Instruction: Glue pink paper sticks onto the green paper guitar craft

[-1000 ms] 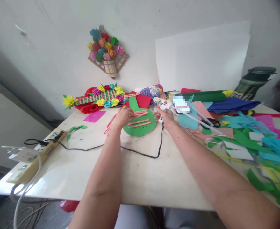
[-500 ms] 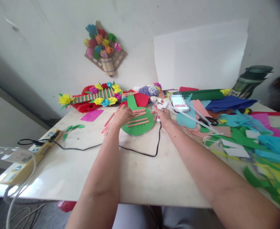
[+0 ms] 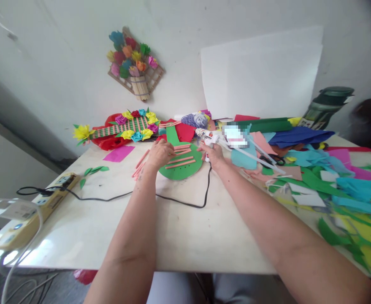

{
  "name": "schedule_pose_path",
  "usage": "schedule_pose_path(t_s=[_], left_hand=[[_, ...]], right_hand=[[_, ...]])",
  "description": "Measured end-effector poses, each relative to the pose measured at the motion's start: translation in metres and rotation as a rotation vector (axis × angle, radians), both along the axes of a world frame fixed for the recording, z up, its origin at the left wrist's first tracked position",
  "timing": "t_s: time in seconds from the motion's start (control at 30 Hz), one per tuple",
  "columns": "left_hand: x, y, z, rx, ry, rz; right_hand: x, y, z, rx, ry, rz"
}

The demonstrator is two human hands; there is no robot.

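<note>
Just right of frame centre, grips a white hot-glue gun (image 3: 212, 137) in wrapped fingers of the right hand (image 3: 216, 155), seemingly for control; at centre, rests bunched fingers of the left hand (image 3: 160, 154) against pink rods (image 3: 182, 147) on a green banjo-shaped cutout (image 3: 190, 169), perhaps steadying them; cannot tell if pinching.

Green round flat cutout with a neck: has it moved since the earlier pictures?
No. The green round flat cutout keeps its place against the large white sheet on the wall; both slid left alike in view.
</note>
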State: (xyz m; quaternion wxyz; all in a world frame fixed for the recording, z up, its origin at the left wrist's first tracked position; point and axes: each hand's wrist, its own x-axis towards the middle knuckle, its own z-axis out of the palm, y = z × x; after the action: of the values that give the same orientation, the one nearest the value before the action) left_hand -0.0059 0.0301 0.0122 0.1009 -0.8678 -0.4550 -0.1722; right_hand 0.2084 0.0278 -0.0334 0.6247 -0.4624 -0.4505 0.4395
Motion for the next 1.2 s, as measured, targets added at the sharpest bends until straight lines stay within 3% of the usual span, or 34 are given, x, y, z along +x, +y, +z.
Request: schedule_pose_path(t_s=[0.63,1.2], left_hand=[[-0.0005,0.0027,-0.0043,0.004,0.087,-0.003],[-0.0012,0.0028,-0.0054,-0.001,0.037,-0.013]], right_hand=[[0.0003,0.0010,-0.0011,-0.010,0.015,-0.002],[0.0001,-0.0002,-0.0001,-0.011,0.013,0.006]])
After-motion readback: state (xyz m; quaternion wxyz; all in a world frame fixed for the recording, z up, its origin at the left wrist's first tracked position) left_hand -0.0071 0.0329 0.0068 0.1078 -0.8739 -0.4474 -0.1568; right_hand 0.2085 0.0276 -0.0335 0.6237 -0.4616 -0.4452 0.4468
